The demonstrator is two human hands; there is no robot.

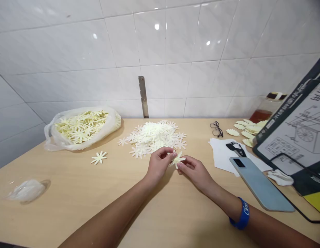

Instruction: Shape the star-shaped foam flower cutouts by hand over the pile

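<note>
While pinching one flower point(177, 159) at opposite sides with left hand point(159, 162) and right hand point(195, 172), holds it over the table point(170, 213) just in front of the pile point(157, 134), presumably for two-sided support and a short reach.

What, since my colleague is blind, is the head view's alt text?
Left hand and right hand hold a pale flower cutout before a heap of similar cutouts; a plastic bag of more lies left, a smartphone right.
</note>
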